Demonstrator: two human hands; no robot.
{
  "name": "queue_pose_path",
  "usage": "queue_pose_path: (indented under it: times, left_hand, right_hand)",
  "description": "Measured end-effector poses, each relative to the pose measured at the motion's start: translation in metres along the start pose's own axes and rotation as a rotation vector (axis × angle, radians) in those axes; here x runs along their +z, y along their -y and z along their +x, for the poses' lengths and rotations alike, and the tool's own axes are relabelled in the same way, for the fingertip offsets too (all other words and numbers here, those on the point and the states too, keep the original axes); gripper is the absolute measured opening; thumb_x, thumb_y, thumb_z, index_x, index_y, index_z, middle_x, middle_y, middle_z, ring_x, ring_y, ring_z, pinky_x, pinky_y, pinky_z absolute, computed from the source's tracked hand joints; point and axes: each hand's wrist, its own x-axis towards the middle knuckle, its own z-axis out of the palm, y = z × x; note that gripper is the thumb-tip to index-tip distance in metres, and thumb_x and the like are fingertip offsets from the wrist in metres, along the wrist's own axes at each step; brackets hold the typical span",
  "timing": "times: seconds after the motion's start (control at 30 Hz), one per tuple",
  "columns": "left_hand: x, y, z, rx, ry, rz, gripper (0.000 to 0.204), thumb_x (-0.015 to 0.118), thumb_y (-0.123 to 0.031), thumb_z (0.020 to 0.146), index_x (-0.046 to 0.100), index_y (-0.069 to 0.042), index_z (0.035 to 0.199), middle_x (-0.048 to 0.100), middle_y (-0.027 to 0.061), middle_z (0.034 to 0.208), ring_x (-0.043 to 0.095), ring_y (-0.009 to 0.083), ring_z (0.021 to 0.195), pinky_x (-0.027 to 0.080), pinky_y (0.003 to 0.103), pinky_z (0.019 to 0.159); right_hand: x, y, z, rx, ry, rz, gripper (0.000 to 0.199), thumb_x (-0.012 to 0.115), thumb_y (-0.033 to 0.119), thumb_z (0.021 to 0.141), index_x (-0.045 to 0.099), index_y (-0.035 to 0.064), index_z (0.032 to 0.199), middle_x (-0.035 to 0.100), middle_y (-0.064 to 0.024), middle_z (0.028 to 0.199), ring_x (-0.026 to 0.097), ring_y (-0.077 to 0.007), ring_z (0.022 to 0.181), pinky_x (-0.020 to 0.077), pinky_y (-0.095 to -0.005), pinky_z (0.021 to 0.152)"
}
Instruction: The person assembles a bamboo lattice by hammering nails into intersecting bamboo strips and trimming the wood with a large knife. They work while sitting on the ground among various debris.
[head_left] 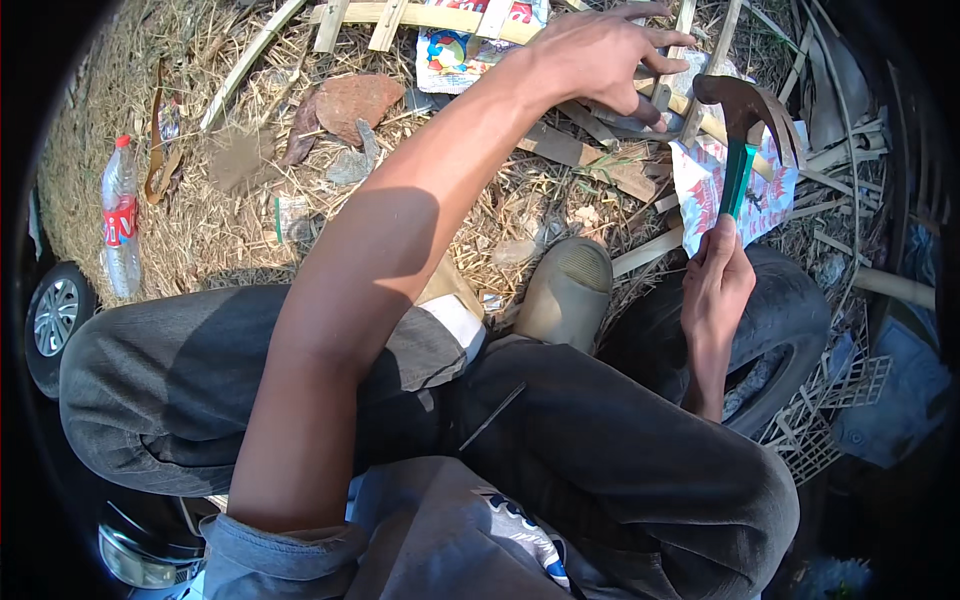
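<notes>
My right hand (718, 268) grips a claw hammer (738, 180) by its green handle, with the rusty head raised at the upper right. At the top, my left hand (615, 62) reaches out with its fingers apart over light wooden slats and seems to hold nothing. Beneath it runs a pale curved wooden strip (450, 18), crossed by short slats (388, 26); my forearm and hand hide part of it. Behind the hammer lies a white plastic packet with red print (702, 195).
A clear bottle with a red cap (121, 215) stands on straw at the left. Stones (358, 105) and wood scraps lie ahead. An old tyre (795, 300) and a plastic grid (825, 405) are at the right. My foot in a beige clog (568, 290) rests in the middle.
</notes>
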Motion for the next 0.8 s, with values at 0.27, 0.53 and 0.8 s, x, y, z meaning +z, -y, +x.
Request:
queue_pose_path:
  times: [0.27, 0.53, 0.8]
  left_hand:
    - [0.004, 0.007, 0.0, 0.108, -0.029, -0.043, 0.046, 0.082, -0.034, 0.073, 0.075, -0.023, 0.117, 0.04, -0.0007, 0.161, 0.029, 0.025, 0.152, 0.037, 0.048, 0.118]
    - [0.005, 0.007, 0.006, 0.104, -0.025, -0.046, 0.058, 0.082, -0.043, 0.073, 0.071, -0.025, 0.127, 0.038, 0.0006, 0.163, 0.028, 0.0286, 0.152, 0.033, 0.051, 0.121]
    - [0.026, 0.021, 0.007, 0.235, -0.257, 0.116, 0.069, 0.081, -0.064, 0.069, 0.072, -0.028, 0.127, 0.052, -0.0096, 0.152, 0.038, 0.0209, 0.147, 0.047, 0.045, 0.111]
  right_hand:
    - [0.011, -0.012, -0.007, 0.047, 0.049, 0.055, 0.055, 0.046, 0.055, 0.106, 0.051, 0.0052, 0.082, 0.039, 0.0034, 0.058, 0.036, -0.0043, 0.046, 0.0265, -0.0218, 0.041]
    - [0.025, -0.012, -0.008, 0.043, 0.06, 0.153, 0.055, 0.045, 0.053, 0.107, 0.048, 0.0046, 0.081, 0.039, 0.0035, 0.059, 0.036, -0.0053, 0.046, 0.0294, -0.0222, 0.042]
    - [0.036, -0.01, -0.015, -0.012, -0.038, 0.27, 0.056, 0.044, 0.052, 0.108, 0.047, 0.0067, 0.074, 0.037, 0.0039, 0.056, 0.035, -0.0053, 0.044, 0.029, -0.0226, 0.04]
